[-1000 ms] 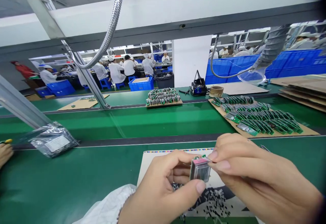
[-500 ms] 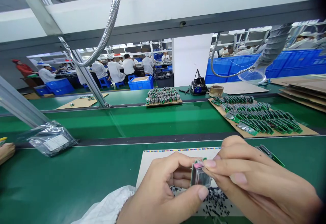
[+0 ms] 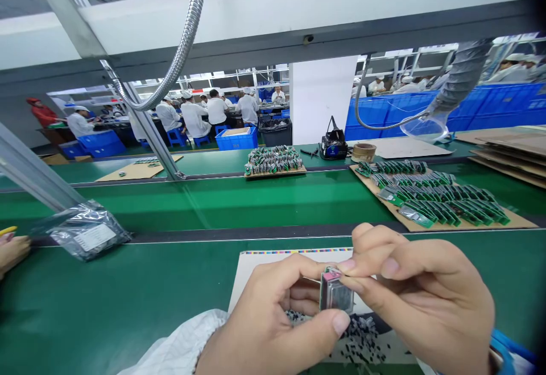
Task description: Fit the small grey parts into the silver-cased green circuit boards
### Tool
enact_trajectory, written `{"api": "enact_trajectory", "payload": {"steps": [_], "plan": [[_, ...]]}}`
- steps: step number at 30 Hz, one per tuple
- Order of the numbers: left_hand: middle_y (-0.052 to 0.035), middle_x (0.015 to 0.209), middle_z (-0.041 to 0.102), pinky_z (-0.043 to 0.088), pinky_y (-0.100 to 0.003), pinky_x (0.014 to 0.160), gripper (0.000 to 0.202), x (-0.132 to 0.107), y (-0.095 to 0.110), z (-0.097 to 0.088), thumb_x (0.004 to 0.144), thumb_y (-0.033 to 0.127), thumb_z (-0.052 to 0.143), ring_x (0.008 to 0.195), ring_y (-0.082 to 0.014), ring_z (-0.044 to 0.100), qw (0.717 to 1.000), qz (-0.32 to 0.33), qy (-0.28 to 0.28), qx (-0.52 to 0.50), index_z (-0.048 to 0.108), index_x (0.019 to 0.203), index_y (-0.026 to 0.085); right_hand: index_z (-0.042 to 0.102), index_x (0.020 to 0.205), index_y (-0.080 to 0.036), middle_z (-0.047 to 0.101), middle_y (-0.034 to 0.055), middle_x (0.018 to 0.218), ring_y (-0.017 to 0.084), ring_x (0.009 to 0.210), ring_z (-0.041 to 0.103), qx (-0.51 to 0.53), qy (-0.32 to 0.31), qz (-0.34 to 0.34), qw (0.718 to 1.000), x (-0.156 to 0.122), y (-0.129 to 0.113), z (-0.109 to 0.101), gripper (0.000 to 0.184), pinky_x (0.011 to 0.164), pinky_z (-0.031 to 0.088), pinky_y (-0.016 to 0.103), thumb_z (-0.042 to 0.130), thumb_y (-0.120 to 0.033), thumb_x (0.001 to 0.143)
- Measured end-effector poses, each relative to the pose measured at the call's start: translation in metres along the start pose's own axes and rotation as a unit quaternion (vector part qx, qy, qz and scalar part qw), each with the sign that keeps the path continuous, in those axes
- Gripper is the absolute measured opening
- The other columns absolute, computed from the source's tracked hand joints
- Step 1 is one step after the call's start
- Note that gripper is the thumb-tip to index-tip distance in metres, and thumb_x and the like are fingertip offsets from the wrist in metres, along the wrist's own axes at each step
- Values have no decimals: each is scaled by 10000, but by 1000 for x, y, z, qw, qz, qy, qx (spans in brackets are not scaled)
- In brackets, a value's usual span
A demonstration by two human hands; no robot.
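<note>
My left hand (image 3: 273, 318) grips a small metal-cased module (image 3: 336, 294) with a pink top, thumb below and fingers behind it. My right hand (image 3: 420, 301) comes in from the right, its fingertips pinched at the module's top edge; whether they hold a tiny part is hidden. Both hands hover over a white card (image 3: 260, 267) strewn with several small black components (image 3: 362, 341) on the green belt.
A cardboard sheet with rows of green circuit boards (image 3: 439, 198) lies at the right, another batch (image 3: 273, 161) further back. A silver bag (image 3: 87, 233) sits left, near another person's hand (image 3: 12, 250). A flexible metal hose (image 3: 183, 45) hangs overhead. Workers sit in the background.
My right hand has shifted left and turned, fingers curling closer over the module's top. The green board seen beside my right hand half a second ago is now out of sight.
</note>
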State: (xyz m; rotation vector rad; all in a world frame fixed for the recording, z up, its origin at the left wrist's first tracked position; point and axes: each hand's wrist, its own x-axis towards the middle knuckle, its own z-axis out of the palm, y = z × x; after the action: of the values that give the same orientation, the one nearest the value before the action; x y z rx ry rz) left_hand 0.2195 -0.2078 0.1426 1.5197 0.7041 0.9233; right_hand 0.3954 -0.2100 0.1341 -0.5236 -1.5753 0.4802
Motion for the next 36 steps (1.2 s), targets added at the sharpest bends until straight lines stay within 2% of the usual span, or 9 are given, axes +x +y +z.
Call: {"api": "enact_trajectory", "payload": {"steps": [5, 10, 12, 17, 20, 27, 32, 36], "plan": [[19, 967, 669, 529, -188, 747, 236, 0, -1, 0, 777, 180, 673, 852, -134, 653, 1000, 3, 0, 15, 680, 973, 312, 486, 926, -293, 706, -36, 825, 170, 673, 583, 0, 12, 4, 1000, 0, -1, 1, 306, 724, 498, 385, 616, -26, 851], [53, 939, 696, 508, -123, 766, 291, -1, -1, -2, 781, 160, 672, 842, -100, 652, 995, 54, 4, 84, 666, 1008, 341, 444, 806, -274, 718, -69, 806, 161, 625, 568, -121, -11, -36, 992, 1, -5, 1, 292, 636, 476, 358, 580, -20, 852], [56, 951, 703, 506, -118, 776, 311, -2, -1, -3, 775, 155, 675, 844, -100, 656, 992, 66, 11, 107, 662, 1022, 345, 440, 788, -266, 713, -68, 796, 156, 622, 560, -133, -17, -37, 990, 1, -6, 0, 281, 658, 485, 356, 575, -31, 864], [45, 941, 708, 521, -138, 771, 268, 0, 1, -4, 784, 184, 672, 837, -115, 662, 989, 67, 18, 131, 673, 1010, 327, 465, 1070, -317, 672, -16, 913, 184, 875, 607, -20, -31, 15, 999, 0, -8, -3, 244, 860, 521, 369, 618, -196, 923], [32, 924, 703, 538, -170, 762, 254, -1, 2, -4, 780, 191, 672, 816, -129, 665, 985, 62, 37, 154, 684, 1002, 314, 468, 1110, -312, 639, 10, 953, 184, 984, 593, 25, -20, 49, 998, -1, -8, -3, 234, 833, 557, 306, 608, -246, 935], [57, 838, 704, 553, -194, 739, 284, -4, -2, -5, 784, 211, 657, 753, -121, 658, 972, 41, 36, 229, 681, 1018, 369, 476, 1072, -297, 624, -9, 920, 148, 954, 594, 70, -25, 78, 994, -2, -6, 0, 226, 853, 543, 252, 594, -158, 938], [48, 870, 725, 557, -192, 684, 279, -4, -2, -3, 767, 216, 665, 768, -141, 669, 961, 52, 52, 267, 690, 1010, 350, 479, 1067, -304, 622, -13, 907, 138, 955, 595, 58, -20, 81, 995, -2, -7, 2, 217, 842, 544, 227, 594, -170, 941], [95, 880, 734, 532, -141, 709, 304, -1, 2, -1, 751, 147, 659, 725, -92, 665, 956, 92, 41, 277, 679, 985, 340, 484, 1071, -308, 621, -14, 881, 143, 897, 613, 41, -11, 77, 996, -2, -8, 3, 214, 811, 555, 243, 605, -191, 938]]}}
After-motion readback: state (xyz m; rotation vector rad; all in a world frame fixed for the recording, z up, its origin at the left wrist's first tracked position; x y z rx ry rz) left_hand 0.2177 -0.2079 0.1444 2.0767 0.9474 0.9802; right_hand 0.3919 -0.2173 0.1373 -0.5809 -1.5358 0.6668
